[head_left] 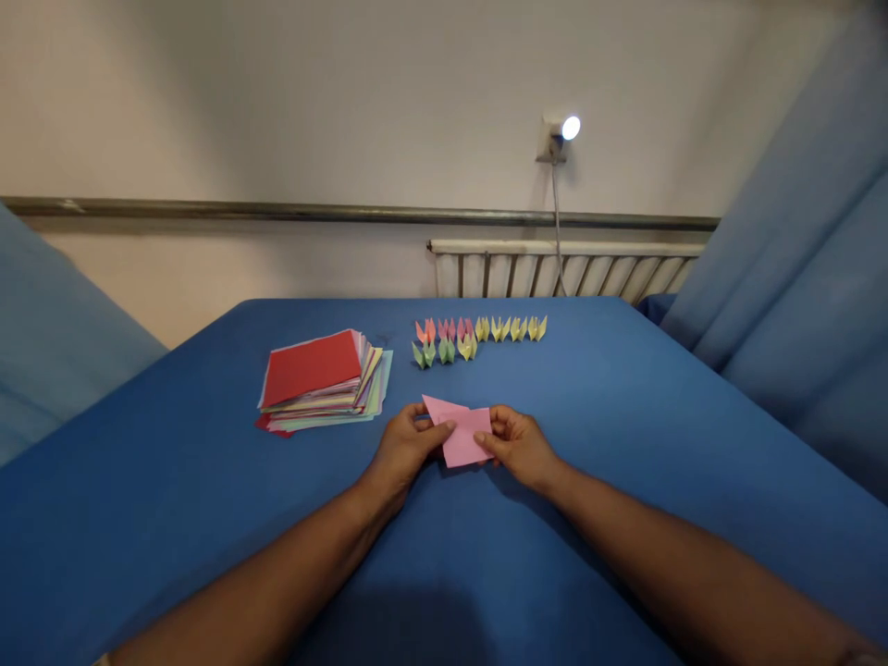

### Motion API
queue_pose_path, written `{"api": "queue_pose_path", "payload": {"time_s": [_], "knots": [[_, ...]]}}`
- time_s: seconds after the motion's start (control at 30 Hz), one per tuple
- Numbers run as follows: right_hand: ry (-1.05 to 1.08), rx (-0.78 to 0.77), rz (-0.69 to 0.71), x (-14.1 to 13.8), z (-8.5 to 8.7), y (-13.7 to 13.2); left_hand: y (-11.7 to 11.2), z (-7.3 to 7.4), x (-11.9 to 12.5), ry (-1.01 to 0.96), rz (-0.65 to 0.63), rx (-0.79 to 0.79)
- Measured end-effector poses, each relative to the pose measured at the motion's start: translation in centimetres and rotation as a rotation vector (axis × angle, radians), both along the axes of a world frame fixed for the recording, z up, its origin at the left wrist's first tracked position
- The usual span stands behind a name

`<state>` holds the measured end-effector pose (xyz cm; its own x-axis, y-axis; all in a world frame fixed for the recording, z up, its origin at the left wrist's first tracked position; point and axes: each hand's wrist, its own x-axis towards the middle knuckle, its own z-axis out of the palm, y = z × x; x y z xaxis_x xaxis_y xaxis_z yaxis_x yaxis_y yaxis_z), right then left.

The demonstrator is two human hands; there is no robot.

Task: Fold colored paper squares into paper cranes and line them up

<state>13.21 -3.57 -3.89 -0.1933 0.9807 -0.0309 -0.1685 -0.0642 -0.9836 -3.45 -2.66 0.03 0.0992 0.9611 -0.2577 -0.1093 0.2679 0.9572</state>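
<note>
A folded sheet of pink paper [466, 440] is held between both hands, a little above the blue table. One pointed flap sticks up at its upper left, beside a squarer part. My left hand [409, 442] pinches the left side, thumb on the front face and fingers behind. On the right side, my right hand [519, 446] grips the edge the same way, its thumb on the lower right front. The fingers behind the paper are partly hidden. Beyond the hands stand small folded paper cranes in two rows, among them a green crane [424, 353] and a yellow crane [536, 328].
A loose stack of coloured paper [326, 379], red on top, lies to the left on the blue table [208, 518]. Blue curtains [797, 259] hang at both sides. Behind the table are a radiator [541, 264], a rail and a lit plug-in lamp [570, 128].
</note>
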Motion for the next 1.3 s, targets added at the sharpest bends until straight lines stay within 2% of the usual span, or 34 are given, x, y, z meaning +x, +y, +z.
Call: {"api": "queue_pose_path", "payload": {"time_s": [0.17,0.3,0.4,0.5,0.67,0.77,0.83,0.9,0.93,1.03,1.13,1.27,1.3], "knots": [[0.0,0.016,0.012,0.1,0.1,-0.2,0.1,0.0,0.0,-0.007,-0.017,0.057],[-0.15,-0.012,0.007,0.3,-0.3,-0.1,0.4,0.1,-0.2,0.216,0.017,0.161],[-0.345,0.012,-0.041,0.4,-0.5,-0.2,0.8,0.1,-0.6,0.516,-0.018,0.25],[-0.635,0.111,-0.072,0.7,0.0,-0.6,1.2,-0.3,-1.1,0.806,-0.08,0.354],[-1.069,0.27,-0.087,1.5,1.9,-1.4,1.4,-1.0,-1.5,1.046,-0.177,0.478],[-1.23,0.465,-0.091,1.8,2.4,-1.8,1.3,-1.1,-1.4,1.131,-0.221,0.518],[-1.284,0.606,-0.001,1.6,2.4,-2.2,1.4,-1.1,-1.5,1.161,-0.247,0.555],[-1.296,0.683,0.15,1.4,2.2,-2.8,1.6,-1.2,-1.7,1.193,-0.26,0.598],[-1.291,0.689,0.215,1.2,2.1,-3.2,1.7,-1.3,-1.9,1.213,-0.264,0.622],[-1.295,0.619,0.267,0.9,1.6,-4.4,2.0,-1.3,-2.6,1.274,-0.287,0.699],[-1.281,0.591,0.298,1.0,1.2,-5.1,1.2,-0.8,-2.9,1.269,-0.392,0.762],[-1.254,0.607,0.317,1.4,1.1,-5.2,-1.2,-0.1,-2.3,1.078,-0.748,0.867],[-1.252,0.609,0.318,1.4,1.1,-5.1,-1.8,0.0,-2.2,1.05,-0.795,0.871]]}}
